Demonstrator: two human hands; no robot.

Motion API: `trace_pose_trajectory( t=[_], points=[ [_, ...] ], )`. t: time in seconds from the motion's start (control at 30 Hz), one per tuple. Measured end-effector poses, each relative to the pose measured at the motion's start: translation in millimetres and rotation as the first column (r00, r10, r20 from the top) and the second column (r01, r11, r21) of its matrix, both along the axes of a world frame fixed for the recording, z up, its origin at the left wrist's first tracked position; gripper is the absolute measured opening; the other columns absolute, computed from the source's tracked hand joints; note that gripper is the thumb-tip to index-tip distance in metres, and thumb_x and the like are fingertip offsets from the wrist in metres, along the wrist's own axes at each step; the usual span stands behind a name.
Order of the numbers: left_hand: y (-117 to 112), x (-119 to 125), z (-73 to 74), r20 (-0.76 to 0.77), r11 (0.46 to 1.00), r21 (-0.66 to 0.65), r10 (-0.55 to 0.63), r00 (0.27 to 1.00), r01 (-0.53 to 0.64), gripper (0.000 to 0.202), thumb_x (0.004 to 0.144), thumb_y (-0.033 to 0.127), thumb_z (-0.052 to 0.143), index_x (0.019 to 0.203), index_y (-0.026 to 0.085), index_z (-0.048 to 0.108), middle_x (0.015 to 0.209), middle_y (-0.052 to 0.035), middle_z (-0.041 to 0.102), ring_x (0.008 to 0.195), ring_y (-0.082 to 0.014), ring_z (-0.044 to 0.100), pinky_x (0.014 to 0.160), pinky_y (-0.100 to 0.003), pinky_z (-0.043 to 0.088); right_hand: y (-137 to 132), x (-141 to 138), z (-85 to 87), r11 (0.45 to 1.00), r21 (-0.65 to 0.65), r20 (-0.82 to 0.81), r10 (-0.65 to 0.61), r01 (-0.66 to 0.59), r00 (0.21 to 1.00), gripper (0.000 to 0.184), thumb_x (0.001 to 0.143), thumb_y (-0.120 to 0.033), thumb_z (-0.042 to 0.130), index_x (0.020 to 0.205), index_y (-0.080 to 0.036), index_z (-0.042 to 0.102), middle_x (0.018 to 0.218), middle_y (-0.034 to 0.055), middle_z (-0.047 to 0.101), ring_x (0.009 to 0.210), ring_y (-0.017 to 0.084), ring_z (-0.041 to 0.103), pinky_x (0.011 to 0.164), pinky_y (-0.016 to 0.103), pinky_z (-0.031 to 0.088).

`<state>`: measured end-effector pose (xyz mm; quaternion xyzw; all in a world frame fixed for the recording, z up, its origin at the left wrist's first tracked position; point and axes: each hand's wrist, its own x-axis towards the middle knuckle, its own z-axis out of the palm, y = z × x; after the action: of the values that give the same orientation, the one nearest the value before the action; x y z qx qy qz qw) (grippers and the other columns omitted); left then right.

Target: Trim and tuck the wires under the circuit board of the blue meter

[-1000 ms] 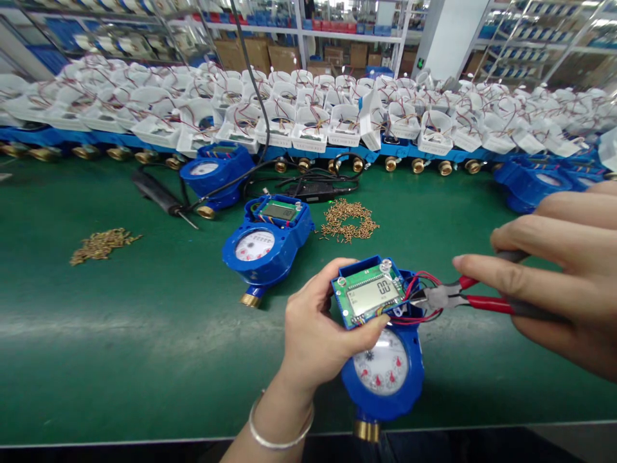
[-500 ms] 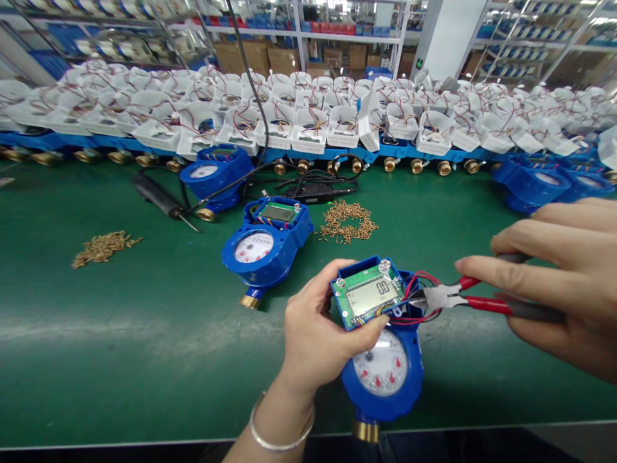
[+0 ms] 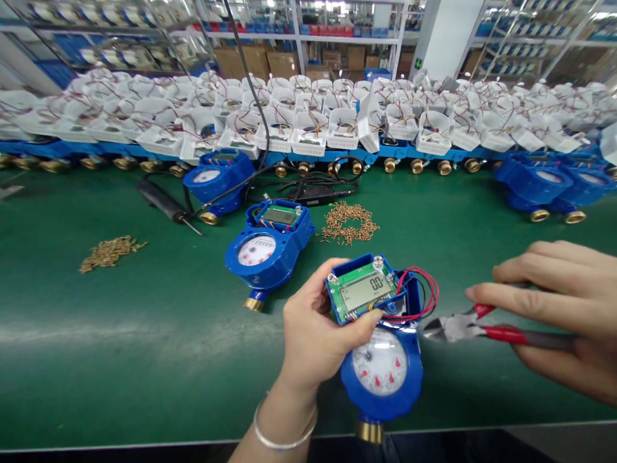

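Note:
My left hand (image 3: 313, 328) is closed around a blue water meter (image 3: 415, 379), its thumb over the lower edge of the circuit board (image 3: 343, 278). The board's display reads 0.0, and a round dial with red pointers sits below it. Red and black wires (image 3: 431, 286) loop out at the meter's right side. To the right, my right hand (image 3: 563, 308) grips diagonal cutting pliers (image 3: 457, 326) with red and grey handles. The pliers' jaws are just right of the meter, below the wire loop and apart from it.
Another blue meter (image 3: 286, 257) stands left of my left hand. Behind it are a small brass screw pile (image 3: 349, 222), a black electric screwdriver (image 3: 161, 200) and a cable. A second brass pile (image 3: 108, 252) lies farther left. Rows of white housings (image 3: 308, 132) line the back.
The pliers have moved away from the wires and downward to the right, out of the meter's housing. The wires now hang in a looser loop. The left hand still holds the meter.

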<state>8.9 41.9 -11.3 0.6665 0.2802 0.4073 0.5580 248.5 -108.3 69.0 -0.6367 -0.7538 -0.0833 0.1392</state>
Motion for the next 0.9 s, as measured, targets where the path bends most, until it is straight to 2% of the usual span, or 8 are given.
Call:
trace_pose_trajectory(
  t=[0.07,0.27,0.37,0.43,0.5,0.63,0.77,0.9],
  points=[
    [0.5,0.0,0.2,0.025,1.0,-0.018,-0.006,1.0,0.006,0.053,0.063,0.018,0.082,0.111,0.019,0.061,0.094,-0.0024,0.074,0.083,-0.019,0.072,0.076,-0.026,0.061,-8.2,11.8,-22.3,0.998,-0.062,0.043,0.002,0.0,0.999,0.038,0.086,-0.049,0.055,0.12,-0.033,0.061,0.107,0.001,0.063,0.091,0.021,0.059,0.073,0.036,0.05],
    [-0.1,2.9,2.8,0.049,1.0,-0.011,-0.021,0.999,0.021,0.05,0.064,0.015,0.082,0.109,0.021,0.063,0.091,0.0001,0.073,0.081,-0.0158,0.071,0.074,-0.021,0.06,-29.0,29.1,-120.1,0.933,-0.211,-0.049,-0.307,0.291,0.95,0.04,0.09,-0.052,0.052,0.119,-0.025,0.058,0.106,0.0061,0.061,0.092,0.023,0.06,0.078,0.043,0.05],
    [-2.5,5.5,4.0,0.048,1.0,-0.017,-0.024,0.999,0.025,0.051,0.063,0.014,0.082,0.11,0.022,0.062,0.091,0.0008,0.073,0.08,-0.0151,0.071,0.073,-0.02,0.06,-30.7,22.4,-142.7,0.897,-0.214,0.026,-0.39,0.386,0.921,0.048,0.088,-0.059,0.051,0.122,-0.026,0.059,0.121,0.0116,0.056,0.11,0.035,0.055,0.083,0.058,0.045],
    [-4.6,7.0,4.8,0.039,1.0,-0.02,-0.004,0.999,0.005,0.053,0.063,0.014,0.082,0.111,0.022,0.062,0.092,0.0005,0.074,0.08,-0.015,0.071,0.074,-0.02,0.06,-25.7,14.2,-135.9,0.909,-0.159,-0.02,-0.394,0.386,0.919,0.048,0.088,-0.058,0.05,0.124,-0.028,0.058,0.135,0.0134,0.047,0.124,0.04,0.044,0.089,0.066,0.04],
    [-6.5,8.2,5.7,0.02,1.0,-0.013,0.025,0.999,-0.025,0.053,0.062,0.016,0.082,0.111,0.02,0.062,0.093,-0.0008,0.074,0.08,-0.0159,0.072,0.074,-0.021,0.06,-15.4,2.9,-115.0,0.943,-0.135,-0.247,-0.329,0.304,0.911,0.043,0.093,-0.052,0.046,0.128,-0.029,0.054,0.14,0.0107,0.044,0.129,0.035,0.042,0.095,0.06,0.042],
    [-7.6,9.3,7.8,-0.02,0.998,0.015,0.06,0.998,-0.06,0.055,0.061,0.019,0.083,0.112,0.018,0.063,0.092,-0.0029,0.074,0.078,-0.0178,0.072,0.072,-0.023,0.061,15.6,-25.8,-63.2,0.99,0.004,-0.716,-0.095,0.141,0.691,0.035,0.099,-0.043,0.039,0.131,-0.029,0.048,0.122,0.0051,0.057,0.11,0.018,0.058,0.09,0.034,0.053],
    [-6.4,8.3,7.8,-0.032,0.998,0.043,0.053,0.998,-0.052,0.055,0.061,0.02,0.084,0.112,0.018,0.063,0.095,-0.0028,0.073,0.081,-0.0171,0.07,0.074,-0.022,0.059,39.7,-47.0,-34.9,0.975,0.176,-0.546,-0.019,0.137,0.838,0.029,0.091,-0.036,0.059,0.115,-0.022,0.056,0.116,0.0081,0.057,0.11,0.021,0.055,0.092,0.036,0.05],
    [-5.5,6.2,5.9,-0.017,0.999,0.027,0.039,0.999,-0.039,0.056,0.061,0.017,0.084,0.113,0.019,0.063,0.096,-0.0013,0.073,0.082,-0.0151,0.069,0.075,-0.018,0.057,45.0,-49.3,-30.2,0.996,0.042,-0.544,-0.045,0.081,0.838,0.014,0.094,-0.019,0.053,0.106,-0.024,0.058,0.099,-0.0014,0.064,0.09,0.011,0.061,0.078,0.024,0.049]
  ],
)
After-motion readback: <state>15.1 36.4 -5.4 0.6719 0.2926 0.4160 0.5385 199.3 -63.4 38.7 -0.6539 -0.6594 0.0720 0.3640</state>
